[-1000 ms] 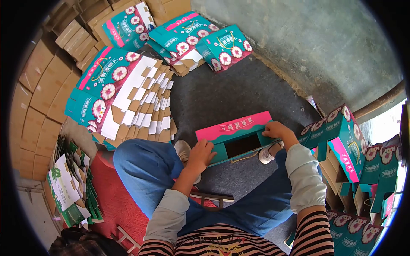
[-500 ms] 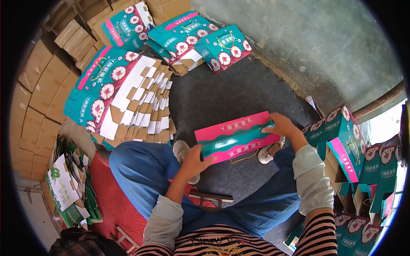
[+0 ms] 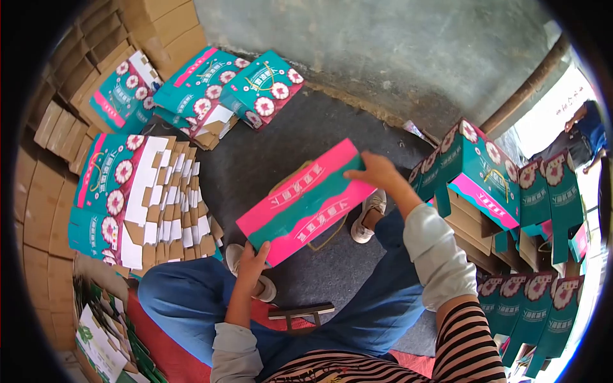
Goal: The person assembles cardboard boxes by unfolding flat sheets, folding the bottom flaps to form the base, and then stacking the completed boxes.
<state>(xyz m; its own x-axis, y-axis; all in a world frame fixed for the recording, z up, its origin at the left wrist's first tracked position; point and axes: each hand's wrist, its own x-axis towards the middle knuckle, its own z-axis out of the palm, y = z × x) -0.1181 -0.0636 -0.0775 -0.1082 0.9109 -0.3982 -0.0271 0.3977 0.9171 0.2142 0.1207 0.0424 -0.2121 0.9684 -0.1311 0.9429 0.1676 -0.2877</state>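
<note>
A pink and teal carton (image 3: 306,203) with white lettering hangs tilted over the dark floor between my knees, its right end higher in view. My left hand (image 3: 252,265) grips its lower left corner, with the thumb on the top face. At the upper right end my right hand (image 3: 377,171) holds the edge, thumb over the top and the other fingers partly hidden. Yellow cord handles (image 3: 329,239) show along both long sides of the carton.
Flattened teal cartons (image 3: 172,204) are stacked at left, with more cartons (image 3: 262,89) by the wall. Formed cartons (image 3: 488,172) stand at right. A small stool (image 3: 301,313) is between my legs. Brown boxes (image 3: 41,217) line the far left. Another person (image 3: 587,131) is at far right.
The carton has turned so its right end points further up, and its lettered pink panels now face me more fully. Both hands moved with it. The view has swung to the right.
</note>
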